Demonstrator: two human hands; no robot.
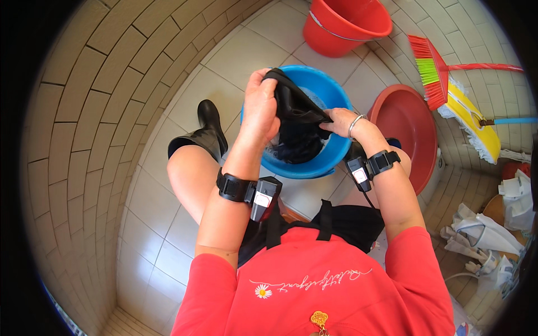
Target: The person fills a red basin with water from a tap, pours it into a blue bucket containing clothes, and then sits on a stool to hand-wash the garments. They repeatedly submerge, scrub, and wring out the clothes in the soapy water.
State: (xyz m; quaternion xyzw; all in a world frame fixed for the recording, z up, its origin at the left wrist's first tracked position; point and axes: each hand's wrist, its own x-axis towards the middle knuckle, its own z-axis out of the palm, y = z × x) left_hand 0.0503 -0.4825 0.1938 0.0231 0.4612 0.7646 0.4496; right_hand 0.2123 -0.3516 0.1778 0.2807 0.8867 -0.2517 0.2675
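A wet black cloth or garment (296, 105) is stretched between my two hands, its lower part hanging into a blue plastic bucket (338, 90). My left hand (261, 98) grips the cloth's upper left edge, fist closed over the bucket's left side. At the right side, my right hand (339, 122) pinches another edge of it between thumb and fingers. Sudsy water (313, 97) shows around the cloth inside the bucket. More dark fabric (300, 145) lies low in the water, and I cannot tell whether it is the same piece.
Beyond stands a red bucket (336, 42) with a wire handle. A dark red basin (414, 126) leans close on the right, near a broom (433, 75) and a yellow mop head (475, 115) against the tiled wall. Black rubber boots (208, 122) are on my legs. White gloves (483, 235) hang at right.
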